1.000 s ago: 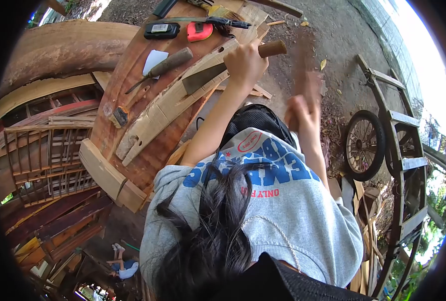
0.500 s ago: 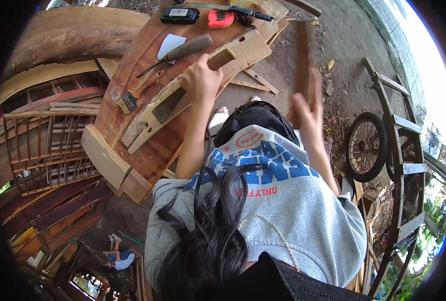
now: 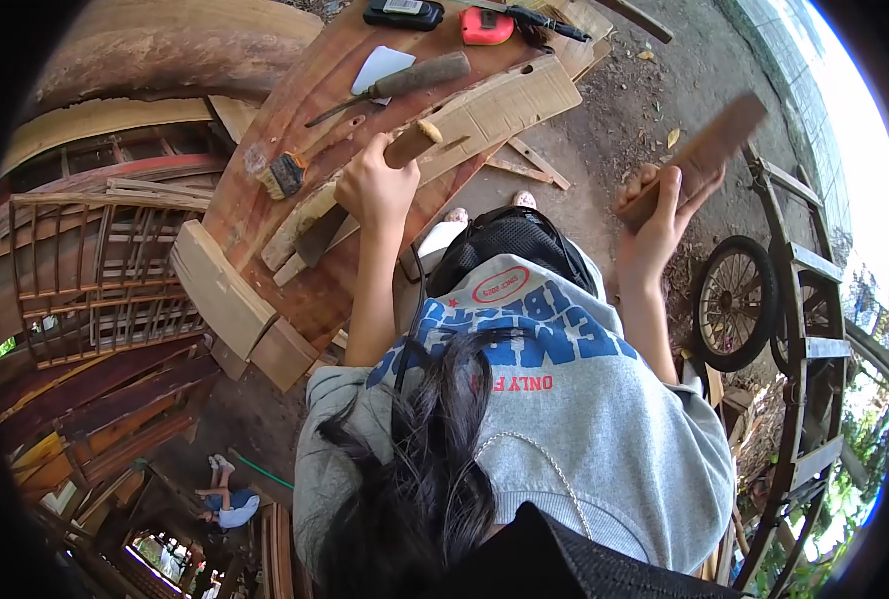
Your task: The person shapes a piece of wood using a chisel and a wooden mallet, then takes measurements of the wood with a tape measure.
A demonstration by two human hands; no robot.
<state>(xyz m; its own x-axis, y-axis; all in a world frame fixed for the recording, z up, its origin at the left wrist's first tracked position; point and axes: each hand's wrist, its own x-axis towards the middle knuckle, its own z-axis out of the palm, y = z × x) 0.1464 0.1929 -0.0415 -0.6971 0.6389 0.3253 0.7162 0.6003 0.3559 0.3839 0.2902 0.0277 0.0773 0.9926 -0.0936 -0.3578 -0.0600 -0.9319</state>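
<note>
My left hand [image 3: 374,188] grips the chisel [image 3: 359,190] on the plank [image 3: 484,105], right hand [image 3: 654,215] holds the wooden block [image 3: 699,160] raised; an off-centre strike could hit knuckles.

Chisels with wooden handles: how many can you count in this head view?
2. One chisel is gripped in the left hand over the pale plank; another chisel lies loose further up the bench. Others may be hidden.

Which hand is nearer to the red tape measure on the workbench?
Left. The left hand grips a chisel below the red tape measure; the right hand holds a wooden block off the bench.
</note>
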